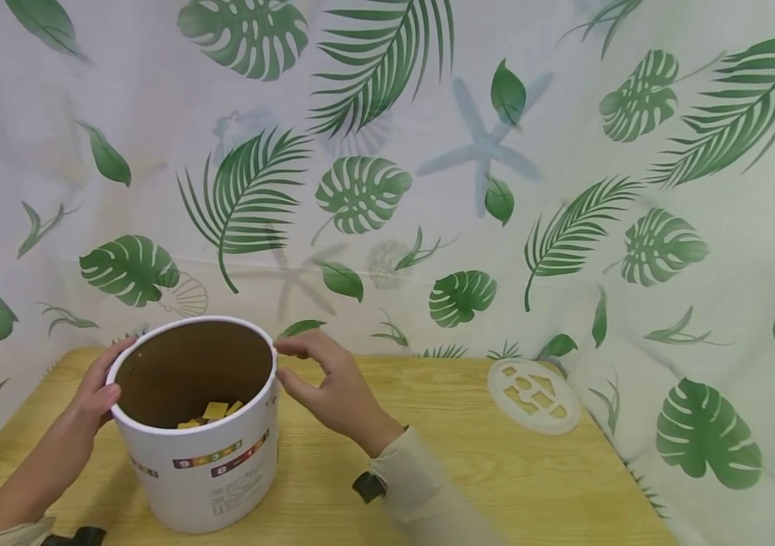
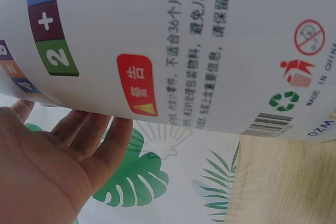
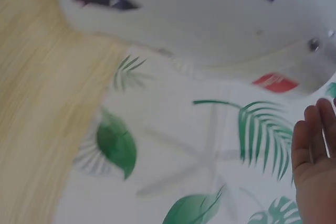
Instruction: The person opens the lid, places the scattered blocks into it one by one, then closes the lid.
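Observation:
A white round bucket (image 1: 196, 470) printed with coloured sums stands on the table toward the left. Its top is uncovered, and several yellow tiles (image 1: 215, 410) lie at the bottom. My left hand (image 1: 95, 394) holds the bucket by the left of its rim, thumb at the edge and fingers along the outer wall. In the left wrist view, that hand's fingers (image 2: 102, 150) lie against the printed side. On the opposite side, my right hand (image 1: 333, 387) is by the rim, fingers and thumb spread apart. Its fingers are extended beside the bucket in the right wrist view.
On the wooden table (image 1: 442, 455), a white round lid (image 1: 568, 421) with cut-out shapes lies flat near the back right corner. A white curtain (image 1: 387, 258) with green leaf prints hangs behind the table and along its right side.

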`<state>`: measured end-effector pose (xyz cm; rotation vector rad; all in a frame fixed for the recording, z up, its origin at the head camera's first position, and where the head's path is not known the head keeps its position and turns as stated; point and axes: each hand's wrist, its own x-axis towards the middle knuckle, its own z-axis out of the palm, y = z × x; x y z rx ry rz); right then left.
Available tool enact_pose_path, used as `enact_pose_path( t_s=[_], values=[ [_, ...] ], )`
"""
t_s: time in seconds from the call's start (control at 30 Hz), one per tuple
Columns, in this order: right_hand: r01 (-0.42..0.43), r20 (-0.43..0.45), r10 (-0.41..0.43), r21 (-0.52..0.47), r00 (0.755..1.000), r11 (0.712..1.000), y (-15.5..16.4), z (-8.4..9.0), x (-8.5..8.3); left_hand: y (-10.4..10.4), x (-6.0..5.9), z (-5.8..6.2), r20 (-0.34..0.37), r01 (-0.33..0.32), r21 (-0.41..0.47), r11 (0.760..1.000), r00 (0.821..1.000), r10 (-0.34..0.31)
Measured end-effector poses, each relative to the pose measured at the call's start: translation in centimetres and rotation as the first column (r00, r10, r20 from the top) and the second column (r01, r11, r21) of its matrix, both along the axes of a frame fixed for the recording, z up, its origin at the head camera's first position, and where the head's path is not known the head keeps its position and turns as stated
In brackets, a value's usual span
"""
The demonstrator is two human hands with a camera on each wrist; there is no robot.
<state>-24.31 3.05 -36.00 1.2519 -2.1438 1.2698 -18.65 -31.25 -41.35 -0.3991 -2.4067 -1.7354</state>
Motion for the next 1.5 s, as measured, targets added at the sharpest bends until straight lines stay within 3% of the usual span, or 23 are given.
enact_pose_path(
  t_s=[0.07, 0.1, 0.27, 0.43, 0.6, 0.77, 0.87, 1.07, 1.17, 1.23, 1.33, 1.5],
  values=[
    [0.054, -0.012, -0.054, 0.019, 0.998, 0.998, 1.3, -0.5, -0.4, 0.1, 0.0, 0.1, 0.008, 0.000, 0.003, 1.000, 1.000, 0.000],
    [0.080, -0.013, -0.080, 0.028, 0.997, 0.996, 2.0, -0.8, -0.6, 0.2, 0.4, 0.2, 0.019, -0.004, -0.046, 0.999, 1.000, 0.005],
    [0.199, 0.029, -0.202, 0.075, 0.979, 0.977, 5.6, -2.8, -1.6, 0.2, 0.3, 0.3, 0.041, 0.006, -0.028, 1.000, 0.999, -0.005],
    [0.338, 0.128, -0.358, 0.159, 0.925, 0.928, 10.4, -5.0, -2.3, 0.5, 0.3, 0.2, 0.035, 0.010, -0.032, 0.999, 0.999, -0.009],
    [0.433, 0.195, -0.498, 0.295, 0.845, 0.852, 16.3, -5.7, -3.1, 0.5, 0.5, 0.0, 0.021, 0.013, -0.032, 0.999, 1.000, -0.012],
    [0.506, 0.246, -0.611, 0.378, 0.752, 0.775, 22.6, -4.9, -4.5, 0.2, 0.6, -0.2, 0.014, 0.007, -0.016, 1.000, 1.000, -0.007],
    [0.559, 0.248, -0.690, 0.432, 0.680, 0.707, 26.7, -4.8, -5.1, 0.0, 0.7, -0.4, 0.030, -0.003, -0.005, 1.000, 1.000, 0.003],
    [0.659, 0.234, -0.826, 0.508, 0.513, 0.554, 33.8, -6.3, -5.2, 0.0, 0.8, -0.2, 0.058, -0.022, 0.011, 1.000, 0.998, 0.021],
    [0.681, 0.220, -0.878, 0.561, 0.425, 0.470, 36.4, -6.9, -4.8, 0.1, 0.8, -0.1, 0.046, -0.029, -0.001, 1.000, 0.999, 0.029],
    [0.678, 0.214, -0.900, 0.598, 0.379, 0.428, 37.8, -7.1, -4.5, 0.1, 0.8, 0.0, 0.040, -0.030, -0.009, 1.000, 0.999, 0.031],
    [0.653, 0.202, -0.915, 0.648, 0.349, 0.392, 39.5, -7.6, -4.0, 0.1, 0.9, -0.1, 0.025, -0.028, -0.026, 0.999, 0.999, 0.029],
    [0.618, 0.217, -0.921, 0.688, 0.325, 0.380, 41.4, -8.7, -3.2, 0.3, 0.9, -0.2, -0.013, -0.014, -0.048, 0.999, 1.000, 0.014]
  ],
)
